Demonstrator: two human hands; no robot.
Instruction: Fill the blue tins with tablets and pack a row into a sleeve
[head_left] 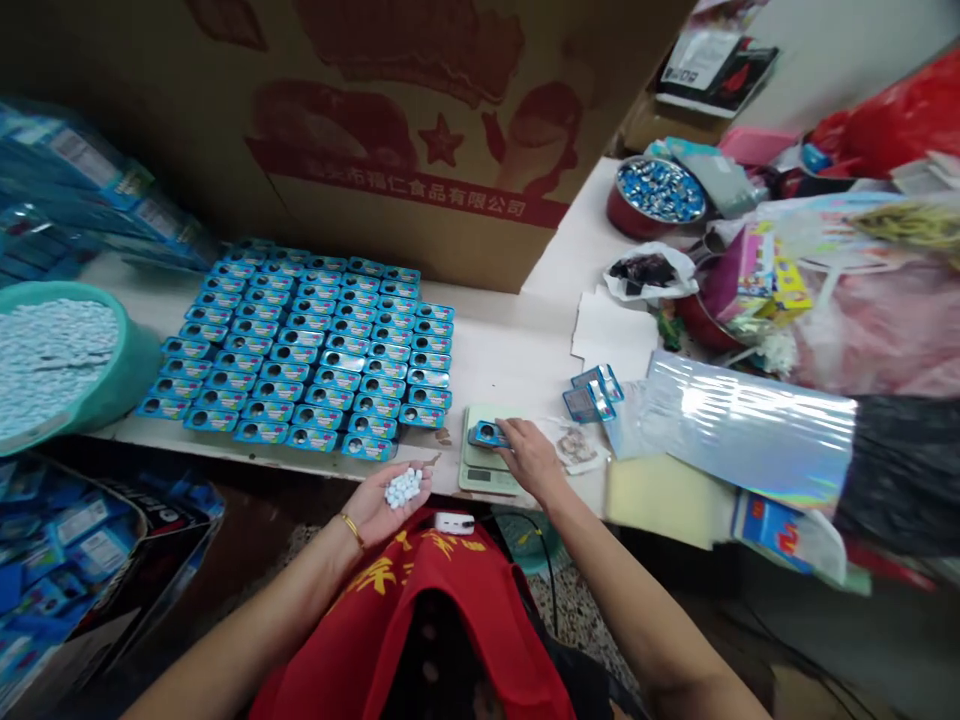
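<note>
My left hand [391,500] is cupped palm up at the table's front edge, holding a small heap of pale blue-white tablet candies [403,487]. My right hand [531,458] grips the right end of a small blue box [487,433] with a round dark window. That box lies on a pale green digital scale [489,478], whose display faces me. Left of the scale, many similar blue boxes [315,350] stand in close rows. Farther left, a green basin [131,360] is filled with the same kind of pale tablets.
A large cardboard carton [420,235] stands behind the rows. To the right are loose blue packs [592,392], a silver sheet [757,420], a yellow pad [664,500] and a red bowl [634,215] of wrapped pieces. An open carton [161,510] of blue packs sits below left.
</note>
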